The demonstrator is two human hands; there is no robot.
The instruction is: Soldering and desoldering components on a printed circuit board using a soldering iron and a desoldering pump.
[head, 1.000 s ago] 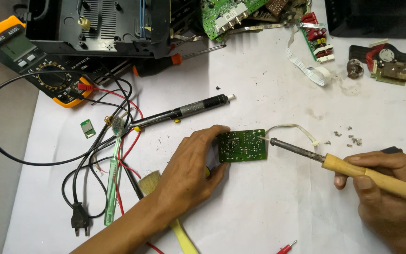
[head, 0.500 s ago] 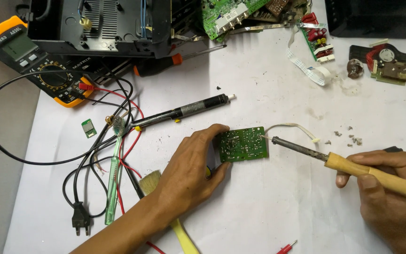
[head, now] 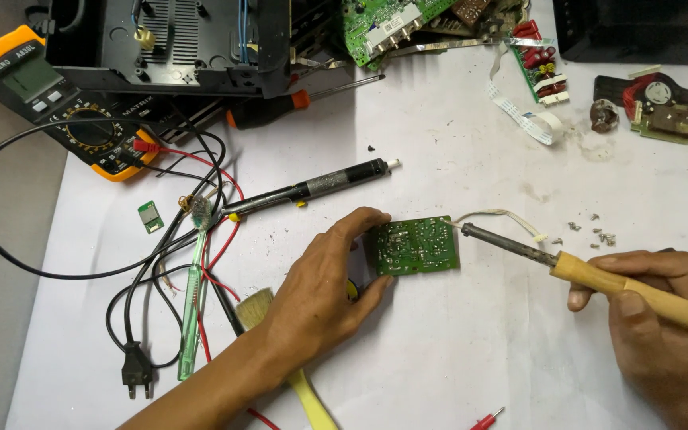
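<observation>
My left hand (head: 320,287) grips the left edge of a small green circuit board (head: 416,245) between thumb and fingers, holding it solder side up on the white sheet. My right hand (head: 650,318) holds a soldering iron (head: 599,275) by its wooden handle. The iron's metal tip sits at the board's upper right corner, beside a thin white wire (head: 503,216) that leaves the board.
A desoldering pump (head: 312,189), a green toothbrush (head: 194,287), a brush (head: 256,306), black and red leads with a plug (head: 137,370) and an orange multimeter (head: 65,99) lie to the left. A black device chassis (head: 177,44), screwdriver (head: 304,99), other boards and several loose screws (head: 595,232) lie beyond.
The soldering iron has slid slightly to the right and down with my right hand. My left hand and the board have stayed put.
</observation>
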